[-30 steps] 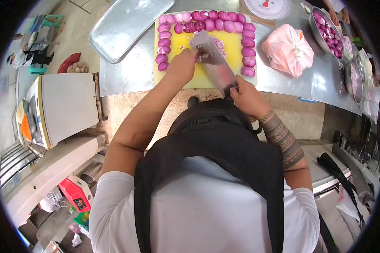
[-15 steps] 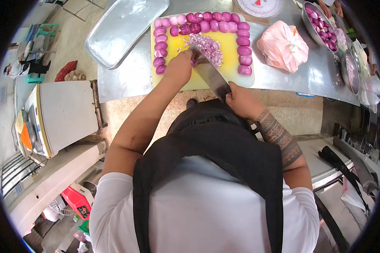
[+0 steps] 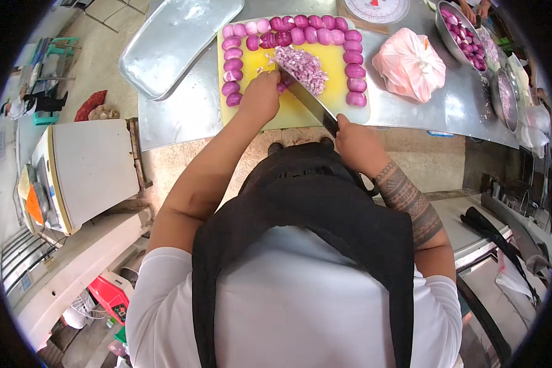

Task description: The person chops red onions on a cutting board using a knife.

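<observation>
Gripping the knife (image 3: 314, 107) by its handle, the right hand (image 3: 360, 146) is closed just off the near edge of the cutting board (image 3: 339, 101), the blade slanting far and left; the left hand (image 3: 262, 98) is narrow, its fingers bunched on an onion piece (image 3: 281, 87) by the blade's far end, presumably to steady it, though the fingertips themselves are hidden; that piece sits left of centre on the board, purple and glossy where it shows, its cut face out of sight; just beyond it and to the right lies a heap of chopped onion (image 3: 303, 66), pale with purple flecks, probably set close so that the bits gather in one place; peeled onions (image 3: 354, 57) line the board's left, far and right sides, rounded and shiny, some paler at the far left, seemingly arranged to leave the middle for cutting and each within easy reach.
</observation>
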A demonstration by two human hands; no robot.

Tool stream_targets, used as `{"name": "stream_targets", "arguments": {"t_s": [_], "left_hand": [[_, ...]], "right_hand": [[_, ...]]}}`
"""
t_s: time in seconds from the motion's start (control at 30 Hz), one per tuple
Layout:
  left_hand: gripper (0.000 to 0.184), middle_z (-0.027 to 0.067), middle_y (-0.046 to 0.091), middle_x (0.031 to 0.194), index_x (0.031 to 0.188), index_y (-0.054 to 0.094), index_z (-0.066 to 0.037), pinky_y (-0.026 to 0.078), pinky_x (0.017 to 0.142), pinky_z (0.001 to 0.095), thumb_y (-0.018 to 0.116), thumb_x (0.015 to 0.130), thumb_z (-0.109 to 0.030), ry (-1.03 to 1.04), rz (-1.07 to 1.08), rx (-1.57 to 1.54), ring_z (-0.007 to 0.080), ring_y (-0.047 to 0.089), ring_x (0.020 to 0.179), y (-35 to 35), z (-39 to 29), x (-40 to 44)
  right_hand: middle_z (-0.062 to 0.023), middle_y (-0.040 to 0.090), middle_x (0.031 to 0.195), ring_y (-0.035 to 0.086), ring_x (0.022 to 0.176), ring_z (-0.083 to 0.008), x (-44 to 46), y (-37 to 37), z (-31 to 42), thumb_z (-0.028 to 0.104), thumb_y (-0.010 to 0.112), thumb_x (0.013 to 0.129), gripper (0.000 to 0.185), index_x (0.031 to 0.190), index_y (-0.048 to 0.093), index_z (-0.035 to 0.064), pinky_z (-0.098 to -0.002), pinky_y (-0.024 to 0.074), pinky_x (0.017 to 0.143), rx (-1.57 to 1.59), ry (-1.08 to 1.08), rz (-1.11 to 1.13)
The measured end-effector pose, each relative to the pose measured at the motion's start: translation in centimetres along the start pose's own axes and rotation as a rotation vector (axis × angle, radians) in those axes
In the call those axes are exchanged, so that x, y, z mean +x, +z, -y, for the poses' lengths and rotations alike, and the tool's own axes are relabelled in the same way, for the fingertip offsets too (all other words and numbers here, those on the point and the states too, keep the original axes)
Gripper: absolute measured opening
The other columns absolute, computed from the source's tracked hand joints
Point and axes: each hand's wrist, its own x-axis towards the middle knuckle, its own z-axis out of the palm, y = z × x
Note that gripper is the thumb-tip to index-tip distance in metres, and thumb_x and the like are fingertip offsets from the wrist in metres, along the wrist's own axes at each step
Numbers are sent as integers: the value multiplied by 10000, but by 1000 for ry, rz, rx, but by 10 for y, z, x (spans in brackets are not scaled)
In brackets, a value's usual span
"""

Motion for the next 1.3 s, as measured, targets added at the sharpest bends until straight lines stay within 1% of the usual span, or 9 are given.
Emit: {"name": "stream_targets", "arguments": {"t_s": [0.07,0.37,0.47,0.77,0.97,1.07,1.17,1.27,1.3], "left_hand": [[248,243,655,1060,1121,606,-21,526,833,542,700,921,-133,-20,-19,-29,449,665,973,0,-1,-1],[200,255,687,945,967,662,5,526,817,540,748,886,-156,-75,-85,-109,449,670,930,6,4,-1],[203,252,698,940,953,680,6,530,805,543,762,865,-158,-118,-100,-130,450,677,912,6,0,0],[210,253,703,929,930,705,-4,536,801,538,786,828,-170,-141,-98,-153,447,685,908,6,-1,-1],[207,245,695,949,927,695,1,530,814,533,778,837,-166,-67,-47,-93,435,677,931,0,0,-5],[225,202,707,999,955,742,-15,538,846,497,782,862,-215,57,-134,-51,402,683,966,2,16,-7],[183,177,685,1018,992,756,-41,534,879,502,713,916,-203,235,-34,-59,389,671,991,-4,26,1],[153,199,671,968,965,728,-41,537,857,500,588,918,-82,224,22,-11,393,673,976,2,25,1],[158,200,673,968,965,729,-39,540,855,501,584,920,-85,192,31,7,395,675,968,-1,21,1]], "right_hand": [[-248,722,863,720,832,-459,1,1,-2,136,529,966,181,1106,543,20,-585,553,733,7,-36,-77],[-224,712,784,716,757,-447,-9,5,11,133,546,951,178,1101,562,38,-579,550,676,-66,-44,-131],[-214,709,767,711,736,-446,-5,5,9,136,547,952,184,1106,561,36,-577,545,653,-127,-17,-83],[-243,713,830,720,799,-441,-13,-1,17,141,544,960,175,1091,564,26,-582,548,713,-44,-1,-94],[-244,713,839,715,827,-456,4,14,-2,166,557,961,191,1078,556,15,-586,548,729,-32,-15,-63],[-251,708,828,714,804,-455,-3,5,2,159,559,958,184,1071,562,14,-581,551,713,-35,-32,-90],[-250,707,822,713,793,-452,-1,20,-2,136,553,949,171,1071,566,17,-582,549,715,1,-29,-116],[-239,708,811,713,789,-447,-10,5,13,120,541,944,161,1074,566,28,-585,545,711,-38,-3,-108],[-236,709,806,714,788,-445,-12,7,15,118,539,943,162,1076,567,30,-584,544,704,-48,-14,-125]]}}
